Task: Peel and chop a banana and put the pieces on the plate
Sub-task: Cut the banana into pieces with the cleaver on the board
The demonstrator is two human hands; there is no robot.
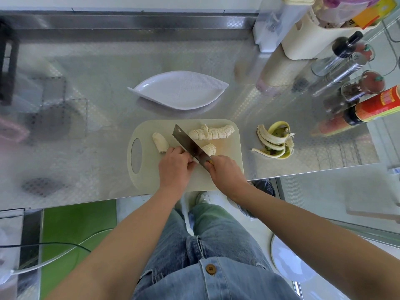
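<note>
A pale cutting board (227,169) lies at the counter's front edge. On it a row of cut banana slices (212,132) runs along the far side, a whole peeled chunk (160,142) lies to the left, and a partly sliced piece (209,148) sits by the blade. My right hand (226,173) grips the handle of a cleaver (188,144), its blade angled up-left across the board. My left hand (175,167) has its fingers curled on a banana piece just left of the blade, which is mostly hidden. The white leaf-shaped plate (179,90) stands behind the board with nothing on it.
The banana peel (276,142) lies right of the board. Spice jars, a pepper mill (344,55) and a red bottle (376,105) crowd the counter's right side under a cream container (303,42). A dark rack (7,61) stands at far left.
</note>
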